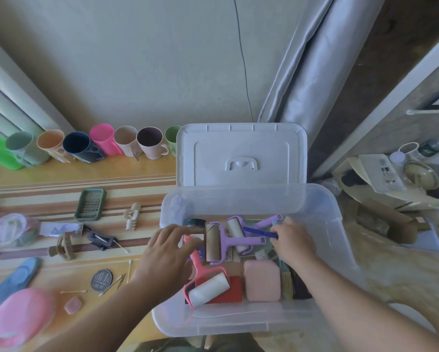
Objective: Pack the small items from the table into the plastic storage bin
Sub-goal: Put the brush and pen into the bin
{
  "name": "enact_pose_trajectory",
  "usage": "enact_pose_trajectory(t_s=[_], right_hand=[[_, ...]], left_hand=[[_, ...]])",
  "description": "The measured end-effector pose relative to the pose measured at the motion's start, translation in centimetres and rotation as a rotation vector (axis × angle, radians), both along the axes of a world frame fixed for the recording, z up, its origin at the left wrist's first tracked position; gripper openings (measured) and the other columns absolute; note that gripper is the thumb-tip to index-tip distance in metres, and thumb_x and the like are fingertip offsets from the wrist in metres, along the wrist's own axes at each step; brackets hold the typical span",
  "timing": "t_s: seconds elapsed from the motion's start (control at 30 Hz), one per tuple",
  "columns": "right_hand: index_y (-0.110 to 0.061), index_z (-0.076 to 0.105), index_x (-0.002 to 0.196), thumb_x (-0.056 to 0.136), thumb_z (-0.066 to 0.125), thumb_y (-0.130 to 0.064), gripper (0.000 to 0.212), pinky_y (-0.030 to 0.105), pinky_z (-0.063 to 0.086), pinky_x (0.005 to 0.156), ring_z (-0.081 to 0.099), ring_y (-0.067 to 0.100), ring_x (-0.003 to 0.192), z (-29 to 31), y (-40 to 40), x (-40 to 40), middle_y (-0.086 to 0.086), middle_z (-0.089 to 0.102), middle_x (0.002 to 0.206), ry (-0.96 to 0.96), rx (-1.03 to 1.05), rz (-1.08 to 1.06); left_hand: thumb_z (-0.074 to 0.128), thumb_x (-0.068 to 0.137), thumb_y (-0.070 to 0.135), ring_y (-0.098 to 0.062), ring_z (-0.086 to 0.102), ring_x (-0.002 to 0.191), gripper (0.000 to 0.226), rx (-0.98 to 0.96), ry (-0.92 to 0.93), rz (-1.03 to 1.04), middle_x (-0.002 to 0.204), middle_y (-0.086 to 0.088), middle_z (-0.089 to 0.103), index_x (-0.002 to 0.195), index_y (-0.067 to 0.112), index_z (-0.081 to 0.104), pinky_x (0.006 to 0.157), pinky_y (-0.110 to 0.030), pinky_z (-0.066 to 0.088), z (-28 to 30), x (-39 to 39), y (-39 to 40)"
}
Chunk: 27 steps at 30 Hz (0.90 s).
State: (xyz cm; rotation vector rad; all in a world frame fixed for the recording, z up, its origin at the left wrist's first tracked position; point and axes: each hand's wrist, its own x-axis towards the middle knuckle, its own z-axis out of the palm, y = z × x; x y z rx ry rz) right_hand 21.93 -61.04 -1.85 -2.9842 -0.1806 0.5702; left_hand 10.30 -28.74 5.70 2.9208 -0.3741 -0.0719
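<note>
Gripping: right hand [293, 237] holds a dark blue strip-like item [260, 232] inside the bin, fingers curled at its right end; what it is cannot be told. Left hand [167, 252] reaches over the bin's left wall with fingers spread and relaxed, holding nothing, fingertips near a dark-lidded jar [194, 223].

Plastic storage bin [340, 240]: clear, open, on the table's right end; its white lid [241, 153] stands propped behind it.

Table [142, 179]: striped yellow-brown top. Items left on it, well apart from the bin: a row of cups [104, 143] along the wall, pink cloth item [20, 316], blue insole-like piece [17, 275], green basket [90, 205], beige hair claw [132, 215], round needle case [101, 280], cotton swabs [73, 291].

Bin contents: two purple lint rollers [228, 240] side by side, pink lint roller [205, 283] at the near wall, pink square case [262, 280], red box [229, 292] under the pink roller.

Step in hand, as judged: settling the blue item among the rollers. It is best laid flat along the far side, parallel to the purple handles, so later items stack level; the left hand can steady the jar or nudge the rollers aside.

Pose: both forearms enter from the bottom edge and converge on the bin; the right wrist angles inward, the left palm faces down.
</note>
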Motion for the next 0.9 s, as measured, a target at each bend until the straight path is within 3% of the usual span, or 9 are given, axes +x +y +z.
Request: enact_pose_trajectory(t_s=[0.07,0.17,0.33,0.5,0.63,0.77,0.9], right_hand=[[-0.034,0.071,0.113,0.097,0.061,-0.031,0.019,0.037,0.048,0.084,0.051,0.029,0.118,-0.8,0.5,1.0,0.001,0.054,0.125,0.001,-0.048,0.010],[-0.040,0.071,0.115,0.094,0.064,-0.033,0.023,0.036,0.048,0.086,0.050,0.028,0.120,-2.2,1.7,0.9,-0.001,0.054,0.123,0.025,-0.025,-0.001],[-0.041,0.069,0.121,0.086,0.065,-0.019,0.041,0.038,0.050,0.076,0.052,0.029,0.107,-3.6,2.8,-0.7,0.000,0.050,0.114,-0.071,0.090,-0.135],[-0.024,0.069,0.124,0.075,0.075,-0.008,0.052,0.044,0.054,0.083,0.053,0.034,0.114,-0.6,5.4,-1.2,0.007,0.051,0.125,-0.154,0.239,-0.083],[-0.018,0.070,0.126,0.078,0.079,-0.003,0.051,0.044,0.051,0.090,0.053,0.036,0.117,3.0,10.4,-1.4,0.009,0.053,0.125,-0.311,0.422,0.063],[-0.016,0.069,0.125,0.080,0.074,-0.004,0.047,0.040,0.049,0.093,0.053,0.034,0.115,7.6,19.1,-1.2,0.010,0.054,0.124,-0.456,0.553,0.210],[-0.016,0.067,0.121,0.077,0.072,-0.005,0.045,0.040,0.051,0.088,0.053,0.034,0.112,8.5,29.8,-1.5,0.013,0.054,0.124,-0.486,0.625,0.373]], left_hand=[[0.075,0.075,0.028,-0.030,0.056,0.118,0.045,0.031,0.012,-0.029,0.125,-0.003,0.062,0.119,0.031,0.066,0.109,-0.048,0.041,-0.7,-0.5,0.0],[0.069,0.075,0.030,-0.027,0.053,0.122,0.046,0.021,0.033,0.000,0.131,0.000,0.059,0.121,0.034,0.064,0.117,-0.045,0.028,-0.8,-0.4,0.0],[0.063,0.076,0.035,-0.030,0.050,0.126,0.042,-0.009,0.025,-0.019,0.133,-0.003,0.057,0.118,0.031,0.065,0.119,-0.041,0.022,-0.8,-0.5,0.3],[0.060,0.081,0.044,-0.034,0.041,0.138,0.045,-0.061,0.032,-0.045,0.140,-0.003,0.053,0.124,0.032,0.062,0.118,-0.047,0.029,-0.6,-0.6,0.6],[0.068,0.084,0.030,-0.028,0.048,0.126,0.038,-0.323,-0.067,-0.048,0.132,-0.003,0.055,0.122,0.029,0.065,0.103,-0.037,0.044,-0.1,-0.5,2.9],[0.067,0.088,0.031,-0.026,0.046,0.121,0.034,-0.415,-0.062,0.220,0.132,-0.001,0.050,0.122,0.031,0.065,0.102,-0.038,0.040,-1.4,-0.4,10.4],[0.069,0.085,0.029,-0.031,0.041,0.127,0.031,-0.257,0.132,0.490,0.134,-0.001,0.048,0.116,0.035,0.066,0.107,-0.048,0.038,-4.4,-1.6,21.2]])
